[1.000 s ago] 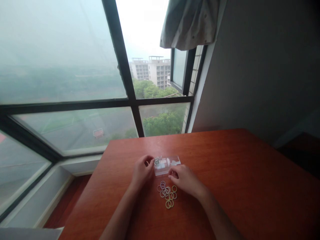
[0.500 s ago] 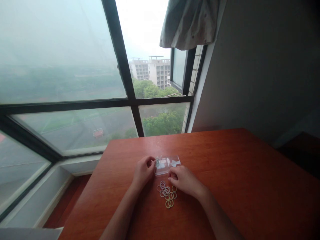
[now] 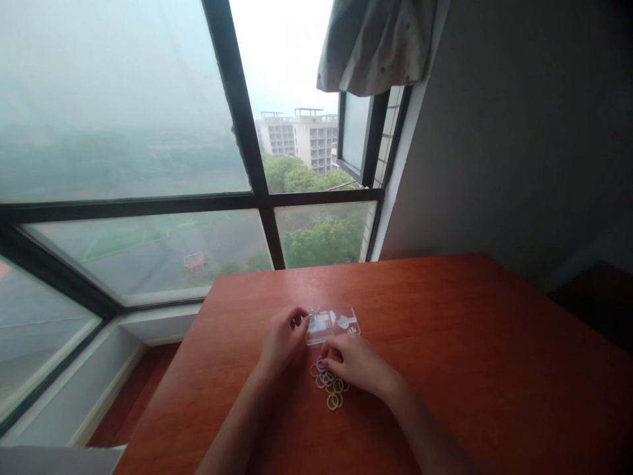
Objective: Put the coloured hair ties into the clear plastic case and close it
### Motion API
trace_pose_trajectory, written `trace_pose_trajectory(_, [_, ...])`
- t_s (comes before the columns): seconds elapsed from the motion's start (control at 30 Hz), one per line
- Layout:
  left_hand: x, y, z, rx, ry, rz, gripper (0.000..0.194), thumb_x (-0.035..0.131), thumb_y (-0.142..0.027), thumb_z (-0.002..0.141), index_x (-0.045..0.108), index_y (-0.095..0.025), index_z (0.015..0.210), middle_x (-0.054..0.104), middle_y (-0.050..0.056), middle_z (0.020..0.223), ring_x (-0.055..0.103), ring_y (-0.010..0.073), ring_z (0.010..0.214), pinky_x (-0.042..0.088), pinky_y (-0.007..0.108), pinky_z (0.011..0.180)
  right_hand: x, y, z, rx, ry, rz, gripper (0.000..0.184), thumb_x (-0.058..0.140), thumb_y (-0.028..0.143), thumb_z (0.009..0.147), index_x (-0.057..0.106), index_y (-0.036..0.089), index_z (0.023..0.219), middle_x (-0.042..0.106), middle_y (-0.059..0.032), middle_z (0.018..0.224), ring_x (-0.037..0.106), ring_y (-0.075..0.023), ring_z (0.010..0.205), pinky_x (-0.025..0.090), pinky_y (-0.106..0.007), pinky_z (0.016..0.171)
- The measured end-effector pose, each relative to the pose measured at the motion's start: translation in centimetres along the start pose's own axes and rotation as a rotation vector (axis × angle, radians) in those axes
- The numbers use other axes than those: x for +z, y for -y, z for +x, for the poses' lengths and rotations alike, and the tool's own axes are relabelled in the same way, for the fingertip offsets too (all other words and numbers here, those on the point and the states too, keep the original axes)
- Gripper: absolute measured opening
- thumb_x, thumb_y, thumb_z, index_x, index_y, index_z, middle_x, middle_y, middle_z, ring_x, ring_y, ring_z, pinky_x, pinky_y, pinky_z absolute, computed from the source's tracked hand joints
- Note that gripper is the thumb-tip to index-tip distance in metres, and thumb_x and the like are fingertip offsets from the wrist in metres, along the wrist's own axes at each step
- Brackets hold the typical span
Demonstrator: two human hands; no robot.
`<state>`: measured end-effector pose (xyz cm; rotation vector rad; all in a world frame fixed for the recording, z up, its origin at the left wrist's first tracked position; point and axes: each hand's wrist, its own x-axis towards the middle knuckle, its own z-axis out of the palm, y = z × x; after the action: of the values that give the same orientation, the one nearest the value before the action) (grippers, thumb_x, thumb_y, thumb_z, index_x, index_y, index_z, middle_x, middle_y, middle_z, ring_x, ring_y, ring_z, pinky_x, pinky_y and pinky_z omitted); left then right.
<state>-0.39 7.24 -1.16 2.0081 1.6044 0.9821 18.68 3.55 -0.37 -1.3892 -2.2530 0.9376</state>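
Observation:
A small clear plastic box [image 3: 332, 324] lies on the reddish wooden table [image 3: 445, 330]. My left hand [image 3: 283, 341] rests at the box's left end, its fingers curled against that edge. In front of the box lies a heap of several small coloured rubber bands [image 3: 330, 388]. My right hand [image 3: 357, 363] lies over the top of this heap, fingertips bent down among the bands just below the box. What its fingers pinch, if anything, is hidden.
A large dark-framed window [image 3: 237, 132] runs behind the table's far edge, with a lower sill [image 3: 148, 323] at the left. A grey curtain [image 3: 376, 46] hangs at the top. A dark wall [image 3: 519, 132] stands on the right.
My right hand has slid left and slightly toward me, from the box's front edge onto the heap of bands. My left hand has stayed at the box's left end.

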Motion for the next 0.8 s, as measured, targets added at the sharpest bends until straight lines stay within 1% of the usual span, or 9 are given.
trace_pose_trajectory(0.1, [-0.03,-0.06,-0.05,0.011,-0.001,0.004,0.015,0.052,-0.026,0.079,0.064,-0.017,0.076,0.061,0.001,0.068,0.053,0.0146,0.062,0.039,0.024,0.059,0.39,0.19,0.06,-0.006,0.000,-0.012,0.014,0.059,0.020,0.081,0.070,0.021,0.089,0.070,0.0006,0.076,0.061,-0.0123,0.068,0.036,-0.020,0.059])
trace_pose_trajectory(0.4, [-0.09,-0.01,-0.14,0.025,0.018,0.015,0.015,0.052,-0.024,0.080,0.065,-0.017,0.078,0.062,0.002,0.070,0.054,0.0147,0.064,0.039,0.024,0.060,0.50,-0.15,-0.01,-0.004,-0.039,-0.053,0.010,0.061,0.024,0.079,0.069,0.021,0.085,0.072,-0.0006,0.079,0.063,-0.0146,0.074,0.037,-0.022,0.063])
trace_pose_trajectory(0.6, [-0.02,-0.02,-0.16,0.033,0.025,0.011,0.014,0.052,-0.024,0.081,0.064,-0.017,0.078,0.061,0.001,0.069,0.053,0.0145,0.064,0.039,0.025,0.060,0.73,-0.08,0.12,-0.004,-0.016,-0.110,0.015,0.057,0.019,0.080,0.070,0.022,0.087,0.072,-0.0009,0.080,0.064,-0.0152,0.075,0.037,-0.022,0.064])
trace_pose_trajectory(0.73, [0.00,0.06,-0.15,0.038,0.035,0.001,0.013,0.052,-0.023,0.081,0.063,-0.017,0.078,0.061,0.001,0.071,0.053,0.0143,0.065,0.039,0.024,0.061,0.68,-0.09,0.16,-0.018,-0.050,-0.112,0.015,0.056,0.017,0.078,0.069,0.021,0.083,0.070,-0.0005,0.076,0.062,-0.0144,0.071,0.035,-0.022,0.061])
trace_pose_trajectory(0.8, [0.01,-0.03,-0.16,0.038,0.043,-0.009,0.013,0.052,-0.024,0.082,0.063,-0.017,0.078,0.061,0.001,0.071,0.053,0.0139,0.064,0.039,0.024,0.061,0.54,-0.20,0.26,-0.013,-0.109,-0.074,0.013,0.056,0.017,0.077,0.068,0.021,0.081,0.068,0.0003,0.072,0.060,-0.0133,0.067,0.034,-0.021,0.059])
